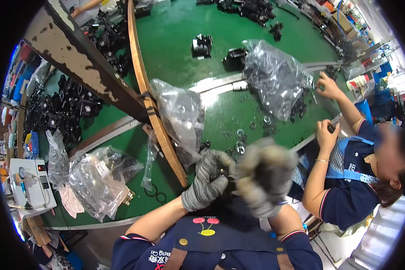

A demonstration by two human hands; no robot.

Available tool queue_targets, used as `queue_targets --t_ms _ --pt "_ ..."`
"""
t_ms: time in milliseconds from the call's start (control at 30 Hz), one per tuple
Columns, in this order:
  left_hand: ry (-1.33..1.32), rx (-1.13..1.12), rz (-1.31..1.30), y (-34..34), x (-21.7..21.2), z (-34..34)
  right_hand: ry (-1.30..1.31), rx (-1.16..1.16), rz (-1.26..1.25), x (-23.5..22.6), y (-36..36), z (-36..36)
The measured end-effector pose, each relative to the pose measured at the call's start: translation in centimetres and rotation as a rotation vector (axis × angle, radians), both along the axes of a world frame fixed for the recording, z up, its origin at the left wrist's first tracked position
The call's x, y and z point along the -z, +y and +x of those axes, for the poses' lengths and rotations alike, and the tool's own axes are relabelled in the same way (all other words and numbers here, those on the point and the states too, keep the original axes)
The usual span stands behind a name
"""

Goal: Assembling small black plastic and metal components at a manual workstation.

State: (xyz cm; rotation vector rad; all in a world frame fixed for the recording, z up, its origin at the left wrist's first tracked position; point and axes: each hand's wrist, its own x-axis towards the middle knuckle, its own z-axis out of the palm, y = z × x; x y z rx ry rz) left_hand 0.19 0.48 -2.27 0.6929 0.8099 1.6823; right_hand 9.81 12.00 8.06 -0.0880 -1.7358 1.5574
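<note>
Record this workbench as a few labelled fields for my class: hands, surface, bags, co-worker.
left hand: gray-gloved, closed around a dark part
right hand: gloved, motion-blurred; hold unclear
surface: green tabletop with small shiny parts
bags: several, clear plastic, on the tabletop
co-worker: at right, small black part in one hand

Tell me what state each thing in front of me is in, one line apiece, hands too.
Left hand: gloved, curled around dark part
Right hand: gloved, blurred; grip unclear
Right bag: crumpled, dark contents showing through
Left bag: crumpled, lying
Black rings: lying flat
Post: paint flaking
Co-worker's lower hand: holding black piece
</note>
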Motion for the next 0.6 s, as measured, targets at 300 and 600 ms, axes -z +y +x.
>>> queue_targets --t_ms 300,600 --pt "-0.147 0.049 0.076 0.2 -2.1 0.2 -0.795 0.567 0.796 2.9 16.0 -20.2" --pt "0.426 -0.694 -0.006 -8.5 -14.9 -13.1 -1.203 0.410 0.887 5.1 16.4 -27.3"
